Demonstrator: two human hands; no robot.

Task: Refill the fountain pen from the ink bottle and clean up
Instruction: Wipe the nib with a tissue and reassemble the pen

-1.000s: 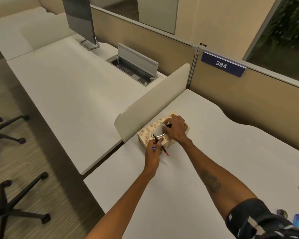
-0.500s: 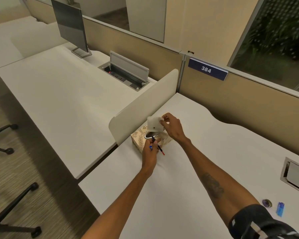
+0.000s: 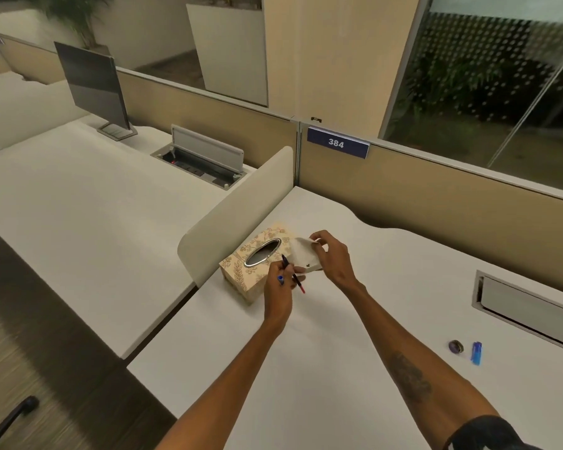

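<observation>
The tissue box sits on the desk just left of the left hand, beside the divider. The tissue hangs between both hands. Two small objects lie well right of the right hand.

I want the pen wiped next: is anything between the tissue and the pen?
Nothing visible does. The right hand holds the tissue right beside the pen gripped in the left hand; the tissue box sits to their left, not between them.
</observation>
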